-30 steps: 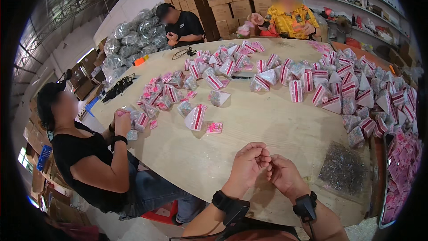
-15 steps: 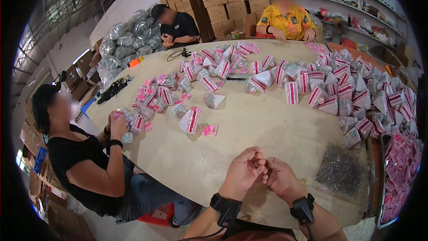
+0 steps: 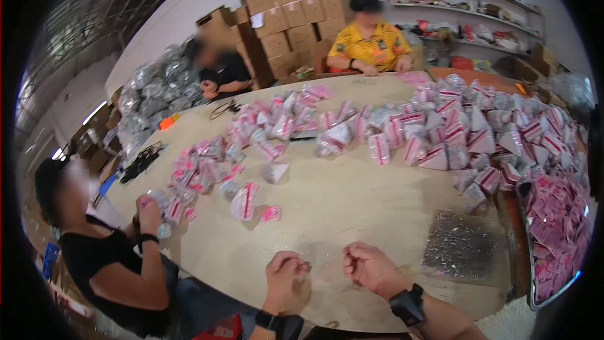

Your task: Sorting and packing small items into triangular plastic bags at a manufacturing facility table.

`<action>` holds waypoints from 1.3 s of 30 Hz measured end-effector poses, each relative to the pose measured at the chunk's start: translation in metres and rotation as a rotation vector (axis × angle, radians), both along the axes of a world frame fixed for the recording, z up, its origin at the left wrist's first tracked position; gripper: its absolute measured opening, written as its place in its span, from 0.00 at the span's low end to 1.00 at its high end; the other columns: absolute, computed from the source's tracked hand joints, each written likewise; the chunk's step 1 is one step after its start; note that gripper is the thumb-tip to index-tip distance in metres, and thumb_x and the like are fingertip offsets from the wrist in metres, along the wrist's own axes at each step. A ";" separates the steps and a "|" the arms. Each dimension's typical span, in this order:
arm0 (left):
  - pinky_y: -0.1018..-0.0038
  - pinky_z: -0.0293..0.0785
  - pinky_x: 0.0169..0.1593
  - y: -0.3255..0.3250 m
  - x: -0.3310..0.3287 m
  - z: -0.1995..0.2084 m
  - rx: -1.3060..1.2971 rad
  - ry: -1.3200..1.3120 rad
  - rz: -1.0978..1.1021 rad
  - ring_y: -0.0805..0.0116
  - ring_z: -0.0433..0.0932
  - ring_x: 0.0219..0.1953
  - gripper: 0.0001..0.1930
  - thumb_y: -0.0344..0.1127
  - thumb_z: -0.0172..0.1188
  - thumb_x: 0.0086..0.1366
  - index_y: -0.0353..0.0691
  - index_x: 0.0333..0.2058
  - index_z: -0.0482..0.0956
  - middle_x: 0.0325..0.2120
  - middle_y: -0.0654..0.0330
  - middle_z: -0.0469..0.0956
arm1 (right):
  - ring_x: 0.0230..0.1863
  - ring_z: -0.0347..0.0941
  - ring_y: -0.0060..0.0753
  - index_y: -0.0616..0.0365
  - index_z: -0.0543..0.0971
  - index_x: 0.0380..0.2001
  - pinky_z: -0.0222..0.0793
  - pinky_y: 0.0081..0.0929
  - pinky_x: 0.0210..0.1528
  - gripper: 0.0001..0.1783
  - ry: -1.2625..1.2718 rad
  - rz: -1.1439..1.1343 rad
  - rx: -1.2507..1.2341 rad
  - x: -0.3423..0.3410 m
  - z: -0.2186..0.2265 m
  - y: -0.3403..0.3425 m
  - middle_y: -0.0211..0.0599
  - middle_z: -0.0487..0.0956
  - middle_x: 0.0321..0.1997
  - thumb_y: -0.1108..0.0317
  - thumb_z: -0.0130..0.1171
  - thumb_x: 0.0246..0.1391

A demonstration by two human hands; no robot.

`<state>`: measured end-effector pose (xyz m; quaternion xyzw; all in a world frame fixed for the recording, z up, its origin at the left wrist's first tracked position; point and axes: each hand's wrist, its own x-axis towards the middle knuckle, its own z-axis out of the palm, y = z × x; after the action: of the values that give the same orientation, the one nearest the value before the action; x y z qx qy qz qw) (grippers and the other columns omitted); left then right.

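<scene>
Both L hand [image 3: 285, 274] & R hand [image 3: 372, 271] were apart above bench [image 3: 352, 204], fingers [image 3: 358, 253] curled nearly closed; couldn't tell if anything thin was held. Bag of dark strands [image 3: 462, 245] lay nr R hand, pink packet [image 3: 271, 214] beyond L. Light, steady pinch judged best.

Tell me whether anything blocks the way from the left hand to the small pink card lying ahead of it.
Nothing visible does: between the left hand and the pink card only tabletop shows. The wedge-shaped pack stands to the card's left, off that line.
</scene>
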<state>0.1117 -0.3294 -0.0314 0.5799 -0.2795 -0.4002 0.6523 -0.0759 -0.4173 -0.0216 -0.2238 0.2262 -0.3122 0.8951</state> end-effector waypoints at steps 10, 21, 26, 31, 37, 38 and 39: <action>0.82 0.71 0.30 0.002 0.005 -0.009 -0.063 -0.179 -0.002 0.76 0.72 0.24 0.05 0.21 0.47 0.56 0.33 0.31 0.71 0.22 0.60 0.73 | 0.22 0.63 0.29 0.63 0.68 0.31 0.61 0.26 0.28 0.07 -0.046 0.043 -0.007 0.006 -0.004 0.000 0.34 0.68 0.22 0.70 0.44 0.53; 0.82 0.70 0.32 -0.002 0.007 -0.028 -0.096 -0.225 0.000 0.75 0.73 0.26 0.06 0.21 0.47 0.55 0.32 0.32 0.71 0.24 0.61 0.73 | 0.24 0.62 0.29 0.63 0.68 0.30 0.62 0.27 0.30 0.09 -0.034 0.060 -0.038 0.002 -0.005 0.001 0.34 0.67 0.24 0.68 0.42 0.55; 0.81 0.70 0.34 -0.001 0.007 -0.027 -0.049 -0.292 -0.001 0.75 0.73 0.27 0.07 0.21 0.47 0.55 0.31 0.33 0.71 0.25 0.61 0.73 | 0.24 0.63 0.29 0.63 0.68 0.31 0.63 0.27 0.31 0.08 -0.022 0.070 -0.040 0.003 -0.004 0.001 0.34 0.67 0.24 0.69 0.43 0.54; 0.80 0.69 0.27 0.007 -0.015 -0.008 -0.168 0.211 -0.049 0.73 0.72 0.26 0.05 0.24 0.46 0.58 0.33 0.33 0.69 0.25 0.56 0.72 | 0.25 0.64 0.29 0.64 0.68 0.31 0.64 0.27 0.30 0.07 -0.041 0.089 -0.034 0.001 0.004 0.003 0.35 0.68 0.24 0.70 0.44 0.53; 0.81 0.68 0.30 0.006 0.006 0.031 -0.149 -0.337 -0.099 0.75 0.70 0.27 0.04 0.24 0.49 0.56 0.35 0.30 0.72 0.26 0.60 0.72 | 0.25 0.64 0.29 0.64 0.67 0.31 0.64 0.27 0.30 0.07 -0.005 0.074 -0.031 0.001 0.006 0.004 0.35 0.67 0.24 0.70 0.43 0.53; 0.81 0.68 0.30 0.010 0.006 0.050 -0.150 -0.337 -0.102 0.75 0.70 0.27 0.04 0.24 0.49 0.56 0.35 0.30 0.72 0.26 0.60 0.72 | 0.26 0.64 0.29 0.65 0.67 0.31 0.63 0.25 0.30 0.07 0.027 0.069 -0.041 -0.001 0.008 0.006 0.36 0.67 0.25 0.71 0.43 0.54; 0.81 0.67 0.33 0.014 0.006 0.069 -0.244 -0.413 -0.085 0.75 0.70 0.30 0.05 0.24 0.49 0.56 0.35 0.31 0.72 0.27 0.61 0.73 | 0.26 0.64 0.29 0.65 0.67 0.31 0.63 0.25 0.30 0.07 0.028 0.062 -0.041 -0.003 0.012 0.008 0.36 0.67 0.25 0.71 0.43 0.54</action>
<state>0.1175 -0.3158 0.0375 0.5540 -0.4774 -0.2633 0.6291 -0.0793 -0.4096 -0.0091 -0.2536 0.2251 -0.2856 0.8964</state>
